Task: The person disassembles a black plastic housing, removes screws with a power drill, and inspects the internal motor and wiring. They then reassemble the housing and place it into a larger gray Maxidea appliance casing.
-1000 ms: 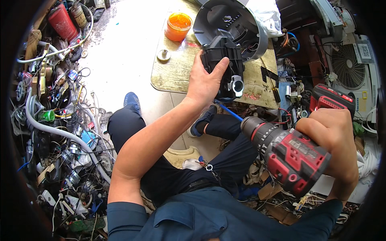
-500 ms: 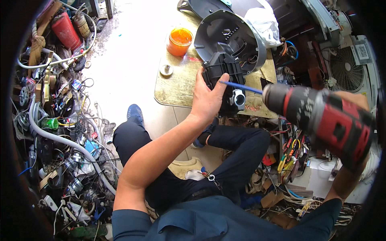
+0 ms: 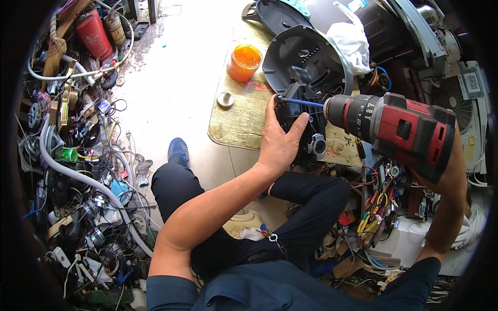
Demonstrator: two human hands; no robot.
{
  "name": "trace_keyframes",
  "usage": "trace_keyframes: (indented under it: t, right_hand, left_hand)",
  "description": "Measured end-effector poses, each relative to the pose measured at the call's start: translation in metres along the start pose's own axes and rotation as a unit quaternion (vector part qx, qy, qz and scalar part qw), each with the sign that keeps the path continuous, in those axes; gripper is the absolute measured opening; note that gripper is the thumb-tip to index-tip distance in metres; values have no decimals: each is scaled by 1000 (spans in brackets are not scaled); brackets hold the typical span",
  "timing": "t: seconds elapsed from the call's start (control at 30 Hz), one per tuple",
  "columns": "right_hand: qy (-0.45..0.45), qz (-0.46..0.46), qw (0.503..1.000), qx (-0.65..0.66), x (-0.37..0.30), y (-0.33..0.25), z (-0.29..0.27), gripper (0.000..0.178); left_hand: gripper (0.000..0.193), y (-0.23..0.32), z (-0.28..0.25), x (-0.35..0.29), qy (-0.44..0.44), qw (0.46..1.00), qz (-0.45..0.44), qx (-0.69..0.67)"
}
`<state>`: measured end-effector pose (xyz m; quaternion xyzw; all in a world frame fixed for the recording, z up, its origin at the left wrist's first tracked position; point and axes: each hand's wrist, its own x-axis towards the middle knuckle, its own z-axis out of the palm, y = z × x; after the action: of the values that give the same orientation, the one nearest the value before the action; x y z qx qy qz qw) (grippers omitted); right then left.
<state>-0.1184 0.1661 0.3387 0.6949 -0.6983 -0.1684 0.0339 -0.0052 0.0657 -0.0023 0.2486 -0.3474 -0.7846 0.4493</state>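
Note:
My left hand (image 3: 282, 137) grips a black plastic housing (image 3: 311, 123) above the table edge, thumb on the near face and fingers along its left side. A round metal-coloured socket shows at the housing's lower end. A red and black cordless drill (image 3: 402, 129) points left in my right hand (image 3: 452, 173), whose fingers are mostly hidden behind the tool. From its chuck a long blue driver bit (image 3: 308, 103) reaches across the housing. The bit's tip is at the housing's upper left corner, close to my left fingertips; whether it sits in a screw I cannot tell.
On the wooden table (image 3: 228, 129) stand an orange jar (image 3: 244, 62), a small metal knob-like part (image 3: 225, 99), a large grey shell (image 3: 282, 54) and a white plastic bag (image 3: 350, 44). Cables and parts pile up at left (image 3: 98, 207); pliers (image 3: 371, 210) and other tools crowd the right.
The drill has swung left and levelled out, bringing the bit's tip to the housing's upper left corner. My left hand still holds the housing. The whole view has shifted slightly.

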Motion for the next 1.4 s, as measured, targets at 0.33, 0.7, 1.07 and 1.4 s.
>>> trace_keyframes:
  t: [0.33, 0.7, 1.07, 1.4]
  right_hand:
    - [46, -13, 999, 20, -11, 10, 6, 73]
    - [50, -58, 997, -12, -1, 14, 11, 76]
    - [64, 108, 972, 199, 27, 0, 8, 71]
    - [11, 193, 960, 204, 48, -12, -8, 65]
  left_hand:
    - [87, 6, 0, -2, -5, 1000, -21, 22]
    - [88, 3, -1, -2, -3, 1000, -13, 8]
    - [83, -2, -2, -3, 9, 999, -3, 32]
    - [83, -2, 0, -4, 3, 999, 1, 38]
